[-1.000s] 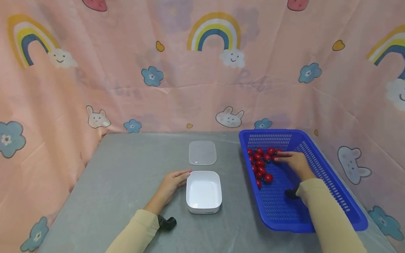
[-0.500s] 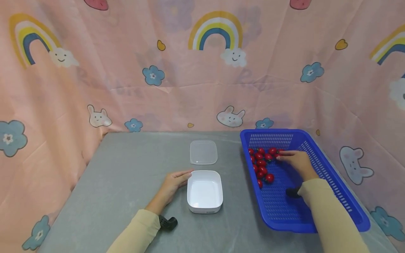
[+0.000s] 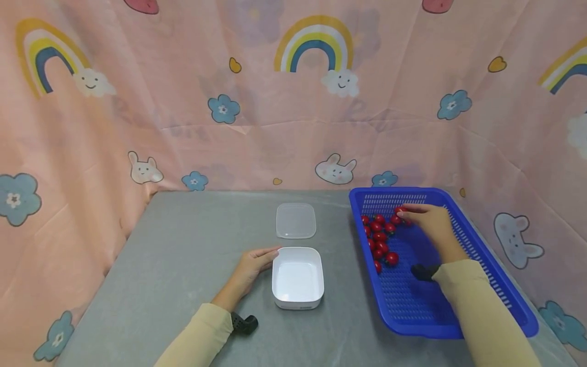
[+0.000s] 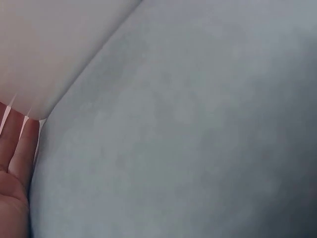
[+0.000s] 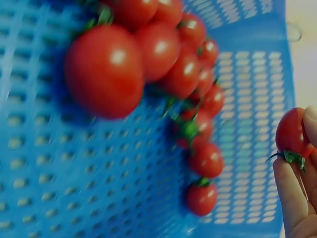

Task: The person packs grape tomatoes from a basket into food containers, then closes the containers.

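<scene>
My right hand (image 3: pixel 433 227) pinches a cherry tomato (image 5: pixel 291 131) with a green stem between thumb and fingers. It is held above the far part of the blue basket (image 3: pixel 408 303). Several more cherry tomatoes (image 3: pixel 379 237) lie along the basket's left side and far end. My left hand (image 3: pixel 249 266) touches the back left corner of a square white container (image 3: pixel 298 278), its fingers fairly straight. In the left wrist view, fingers (image 4: pixel 22 148) lie against the container's pale wall (image 4: pixel 59 44). Nothing lies in the container.
A clear square lid (image 3: pixel 295 220) lies flat on the grey tabletop (image 3: pixel 183 244), behind the white container. The basket's slotted walls stand up on the right side of the table. A pink patterned curtain (image 3: pixel 257 148) hangs behind and along both sides.
My right hand has lifted slightly with a cherry tomato in its fingers, after reaching among those at the basket's far end. My left hand stays at the container.
</scene>
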Motion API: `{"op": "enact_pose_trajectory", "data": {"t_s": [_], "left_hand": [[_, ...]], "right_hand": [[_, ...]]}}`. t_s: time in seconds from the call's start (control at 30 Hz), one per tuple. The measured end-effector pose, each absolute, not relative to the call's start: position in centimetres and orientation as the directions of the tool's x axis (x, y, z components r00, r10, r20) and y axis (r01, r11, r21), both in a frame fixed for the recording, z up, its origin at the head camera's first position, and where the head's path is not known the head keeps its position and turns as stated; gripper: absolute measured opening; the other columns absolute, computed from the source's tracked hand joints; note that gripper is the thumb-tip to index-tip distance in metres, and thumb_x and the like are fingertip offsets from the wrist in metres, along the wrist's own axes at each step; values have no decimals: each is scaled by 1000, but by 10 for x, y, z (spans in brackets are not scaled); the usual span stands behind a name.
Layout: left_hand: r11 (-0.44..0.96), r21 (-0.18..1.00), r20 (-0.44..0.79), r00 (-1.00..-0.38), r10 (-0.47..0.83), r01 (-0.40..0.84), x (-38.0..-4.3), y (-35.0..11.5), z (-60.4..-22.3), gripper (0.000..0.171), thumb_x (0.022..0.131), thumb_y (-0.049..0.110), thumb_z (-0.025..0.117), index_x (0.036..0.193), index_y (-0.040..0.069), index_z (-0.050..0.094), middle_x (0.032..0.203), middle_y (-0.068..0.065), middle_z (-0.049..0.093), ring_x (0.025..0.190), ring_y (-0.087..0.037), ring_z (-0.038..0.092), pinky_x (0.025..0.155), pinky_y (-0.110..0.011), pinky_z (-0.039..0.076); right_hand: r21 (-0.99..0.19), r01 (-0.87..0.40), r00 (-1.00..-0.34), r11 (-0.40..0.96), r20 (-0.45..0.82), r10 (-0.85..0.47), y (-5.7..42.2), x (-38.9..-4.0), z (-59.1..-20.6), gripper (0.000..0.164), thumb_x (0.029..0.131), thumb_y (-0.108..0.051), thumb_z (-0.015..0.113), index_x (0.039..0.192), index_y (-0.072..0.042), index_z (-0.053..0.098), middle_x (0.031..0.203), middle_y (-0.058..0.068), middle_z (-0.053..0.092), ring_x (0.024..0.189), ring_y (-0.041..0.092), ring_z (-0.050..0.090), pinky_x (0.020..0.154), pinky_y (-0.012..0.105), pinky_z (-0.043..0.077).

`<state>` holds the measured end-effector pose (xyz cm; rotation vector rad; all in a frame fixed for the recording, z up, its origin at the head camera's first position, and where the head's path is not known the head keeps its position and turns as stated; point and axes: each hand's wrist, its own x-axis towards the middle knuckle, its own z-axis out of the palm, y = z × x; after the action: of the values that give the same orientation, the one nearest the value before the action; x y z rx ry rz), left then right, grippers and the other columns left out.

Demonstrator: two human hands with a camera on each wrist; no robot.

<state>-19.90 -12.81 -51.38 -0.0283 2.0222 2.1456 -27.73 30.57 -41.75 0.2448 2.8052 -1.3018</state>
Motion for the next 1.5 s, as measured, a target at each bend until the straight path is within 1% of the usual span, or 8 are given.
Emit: {"op": "enact_pose_trajectory", "data": {"t_s": [0.27, 0.37, 0.53, 0.67, 0.83, 1.13, 1.33, 1.5], "left_hand": [[-37, 988, -148, -982, 114, -153, -199, -127, -514, 35, 92, 16, 68, 121, -4, 68, 122, -15, 71, 97, -4, 70, 90, -28, 57], [-33, 988, -145, -983, 112, -149, -199, -126, -514, 35, 93, 16, 68, 120, -4, 68, 122, -15, 71, 98, -5, 70, 91, -29, 57], [-19, 990, -139, -984, 114, -142, -198, -126, -515, 35, 93, 17, 68, 121, -5, 68, 123, -15, 70, 99, -5, 70, 91, -29, 57], [-15, 991, -129, -985, 116, -132, -198, -127, -516, 36, 93, 18, 68, 121, -5, 68, 123, -15, 70, 100, -5, 70, 91, -29, 57], [-22, 992, -123, -985, 118, -126, -198, -127, -516, 36, 94, 17, 67, 120, -6, 68, 123, -15, 70, 100, -5, 70, 91, -29, 57], [-40, 989, -140, -984, 115, -145, -199, -126, -515, 35, 93, 15, 67, 121, -6, 68, 124, -16, 70, 98, -4, 70, 90, -28, 57], [-41, 989, -139, -982, 128, -145, -200, -126, -516, 38, 93, 15, 68, 123, -7, 65, 123, -18, 69, 95, -4, 70, 89, -26, 57], [-43, 987, -148, -981, 124, -154, -200, -127, -517, 39, 93, 14, 68, 125, -8, 64, 124, -19, 69, 93, -3, 70, 89, -25, 57]], "right_hand": [[-771, 105, -993, 628, -48, 107, 285, -269, -404, 69, 89, -53, 68, 135, -3, 60, 144, 25, 52, 134, 43, 45, 106, 59, 40], [-759, 82, -995, 646, -26, 96, 280, -268, -402, 67, 89, -53, 68, 134, -3, 62, 141, 25, 56, 126, 40, 52, 93, 45, 48], [-755, 65, -996, 653, -6, 92, 274, -266, -399, 66, 88, -54, 70, 131, -5, 64, 137, 22, 60, 112, 31, 56, 76, 26, 49], [-775, 58, -997, 629, -15, 74, 268, -262, -396, 68, 86, -56, 70, 132, -6, 64, 138, 21, 60, 118, 33, 56, 87, 37, 53], [-806, 28, -999, 592, -5, 41, 257, -258, -389, 68, 86, -54, 71, 132, -5, 64, 138, 20, 59, 132, 38, 51, 107, 55, 43], [-810, 30, -1000, 586, -21, 22, 243, -252, -380, 68, 84, -55, 73, 132, -6, 64, 139, 19, 59, 137, 38, 47, 112, 60, 35], [-826, 26, -1000, 563, -17, 22, 234, -245, -375, 66, 84, -51, 75, 130, -6, 65, 137, 19, 61, 133, 35, 51, 110, 56, 39], [-835, 17, -1000, 551, -13, 11, 224, -243, -372, 62, 83, -50, 77, 127, -8, 68, 122, 5, 72, 110, 18, 60, 87, 32, 52]]}}
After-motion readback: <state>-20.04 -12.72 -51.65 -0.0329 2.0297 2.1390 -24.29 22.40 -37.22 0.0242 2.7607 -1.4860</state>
